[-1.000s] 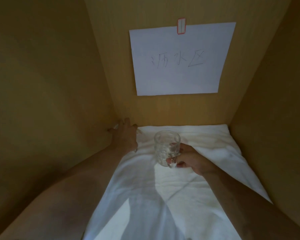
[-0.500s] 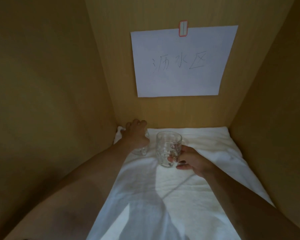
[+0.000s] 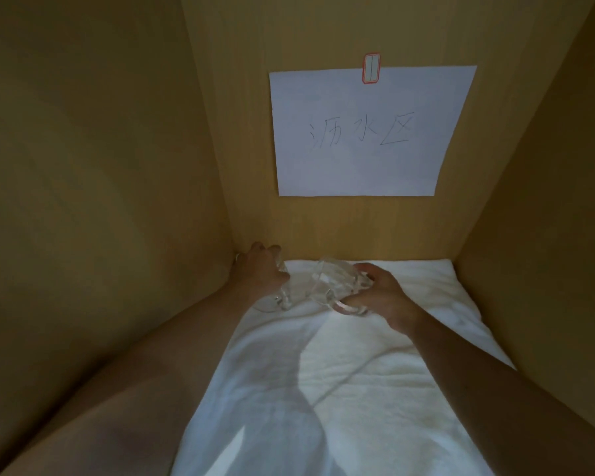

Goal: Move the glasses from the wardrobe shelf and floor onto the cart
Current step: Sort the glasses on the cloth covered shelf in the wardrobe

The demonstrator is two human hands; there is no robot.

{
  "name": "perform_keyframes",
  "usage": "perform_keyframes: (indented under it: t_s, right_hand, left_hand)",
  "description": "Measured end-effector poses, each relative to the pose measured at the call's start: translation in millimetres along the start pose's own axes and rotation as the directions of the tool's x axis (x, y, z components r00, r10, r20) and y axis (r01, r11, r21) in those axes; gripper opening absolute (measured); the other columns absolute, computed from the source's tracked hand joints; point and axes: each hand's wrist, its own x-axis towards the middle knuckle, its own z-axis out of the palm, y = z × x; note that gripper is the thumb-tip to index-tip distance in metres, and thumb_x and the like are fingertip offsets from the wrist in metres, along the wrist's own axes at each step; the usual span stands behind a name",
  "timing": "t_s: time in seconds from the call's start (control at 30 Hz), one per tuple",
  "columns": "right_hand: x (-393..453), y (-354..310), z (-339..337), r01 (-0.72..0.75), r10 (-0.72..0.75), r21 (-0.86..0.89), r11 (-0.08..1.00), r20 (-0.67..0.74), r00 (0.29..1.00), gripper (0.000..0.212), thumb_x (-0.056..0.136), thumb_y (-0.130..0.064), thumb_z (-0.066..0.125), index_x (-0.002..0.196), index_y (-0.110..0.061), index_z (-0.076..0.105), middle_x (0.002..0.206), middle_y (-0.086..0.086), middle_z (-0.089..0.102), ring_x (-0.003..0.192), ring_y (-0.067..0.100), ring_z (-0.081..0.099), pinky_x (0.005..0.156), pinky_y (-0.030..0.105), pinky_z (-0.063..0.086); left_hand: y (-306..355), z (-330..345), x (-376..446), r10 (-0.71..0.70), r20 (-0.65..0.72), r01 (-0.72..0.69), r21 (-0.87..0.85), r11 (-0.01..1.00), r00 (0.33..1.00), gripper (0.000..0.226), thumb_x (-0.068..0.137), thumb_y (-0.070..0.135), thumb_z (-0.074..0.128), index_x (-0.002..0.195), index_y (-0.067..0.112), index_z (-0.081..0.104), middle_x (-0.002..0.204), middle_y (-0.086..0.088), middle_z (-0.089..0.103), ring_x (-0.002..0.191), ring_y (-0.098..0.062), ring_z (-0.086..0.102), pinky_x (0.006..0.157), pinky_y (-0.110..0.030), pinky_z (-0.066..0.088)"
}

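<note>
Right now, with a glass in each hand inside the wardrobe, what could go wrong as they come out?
1. The right hand holds its glass mug tilted on its side, close to the left hand's glass; they could knock together.
2. The left hand works tight in the back corner by the side wall, so its glass may bump wood on the way out.
3. The white towel is wrinkled; a dragged glass could catch on it.

Wardrobe walls: plain tan, faint wood grain. Towel: white, no pattern. Paper sheet: white, grey handwritten characters. Sticker at its top edge: white with red border. Both glasses: clear, dimpled relief on the nearer one.
</note>
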Motion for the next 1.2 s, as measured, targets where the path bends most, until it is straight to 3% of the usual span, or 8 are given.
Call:
perform_keyframes:
  t_s: [0.13,0.3,0.37,0.57,0.73,0.9,0.97,1.2]
  right_hand:
    - [12,-21,4,0.1,-0.137,-0.379,0.92,-0.072,0.988,0.1,0.049,-0.008,0.098,0.139,-0.017,0.055,0.13,0.003,0.061,0.121,0.022,0.059,0.096,0.032,0.051]
    - [21,-35,17,0.165,-0.292,-0.849,0.503,0.012,0.956,0.103,0.06,-0.015,0.091,0.15,-0.031,0.042,0.14,0.011,0.041,0.127,0.035,0.043,0.102,0.04,0.047]
    - [21,-35,26,0.192,-0.325,-0.926,0.326,0.081,0.942,0.092,0.07,-0.012,0.08,0.149,-0.036,0.039,0.143,0.009,0.035,0.125,0.035,0.04,0.098,0.043,0.047]
    - [18,-28,46,0.296,-0.285,-0.955,0.037,0.273,0.919,0.102,0.07,-0.019,0.085,0.154,-0.034,0.03,0.157,0.014,0.015,0.137,0.042,0.027,0.106,0.052,0.04]
    - [20,-38,50,0.381,-0.181,-0.909,0.171,0.351,0.919,0.107,0.075,-0.017,0.075,0.16,-0.034,0.012,0.165,0.013,0.002,0.151,0.042,0.005,0.117,0.052,0.026]
    - [22,-31,47,0.291,-0.148,-0.828,0.479,0.25,0.957,0.111,0.079,-0.002,0.072,0.16,-0.038,0.005,0.144,0.019,0.031,0.121,0.039,0.054,0.088,0.037,0.054]
    - [25,-25,48,0.299,-0.173,-0.811,0.503,0.245,0.954,0.111,0.081,-0.003,0.073,0.16,-0.039,0.004,0.14,0.017,0.033,0.11,0.036,0.06,0.077,0.03,0.052]
    - [42,-20,60,0.31,-0.211,-0.794,0.524,0.231,0.95,0.113,0.079,-0.002,0.075,0.161,-0.036,0.004,0.141,0.019,0.035,0.107,0.033,0.062,0.074,0.026,0.049]
  left_hand:
    - [-10,-1,5,0.025,0.072,-0.02,-0.078,0.997,0.997,0.075,0.09,0.045,0.066,0.155,0.025,0.035,0.154,-0.01,0.036,0.138,-0.03,0.043,0.112,-0.039,0.038]
    - [-13,5,1,0.018,0.066,-0.011,-0.099,0.995,0.998,0.08,0.089,0.046,0.067,0.158,0.031,0.028,0.162,-0.007,0.024,0.147,-0.028,0.03,0.119,-0.037,0.028]
    - [-13,3,1,0.02,0.077,-0.013,-0.095,0.995,0.997,0.08,0.09,0.047,0.066,0.158,0.031,0.027,0.162,-0.007,0.023,0.147,-0.029,0.03,0.119,-0.038,0.028]
    - [-12,7,-2,0.055,0.051,-0.054,-0.004,0.999,0.997,0.075,0.094,0.048,0.057,0.158,0.03,0.023,0.161,-0.01,0.025,0.147,-0.028,0.029,0.117,-0.041,0.029]
    - [-12,7,-1,0.033,0.08,-0.033,0.001,0.999,0.996,0.077,0.093,0.047,0.055,0.159,0.031,0.018,0.162,-0.008,0.02,0.147,-0.032,0.027,0.117,-0.041,0.029]
    - [-14,6,2,-0.022,0.19,0.038,-0.079,0.996,0.982,0.085,0.088,0.039,0.061,0.159,0.038,0.013,0.165,-0.003,0.006,0.149,-0.039,0.017,0.12,-0.045,0.025]
    - [-16,6,5,-0.031,0.173,0.053,-0.126,0.991,0.984,0.084,0.088,0.037,0.066,0.158,0.038,0.019,0.164,-0.001,0.01,0.148,-0.037,0.019,0.12,-0.042,0.026]
    - [-18,10,13,-0.036,0.109,0.061,-0.231,0.971,0.993,0.082,0.088,0.03,0.073,0.157,0.031,0.029,0.162,-0.005,0.017,0.147,-0.032,0.024,0.12,-0.037,0.026]
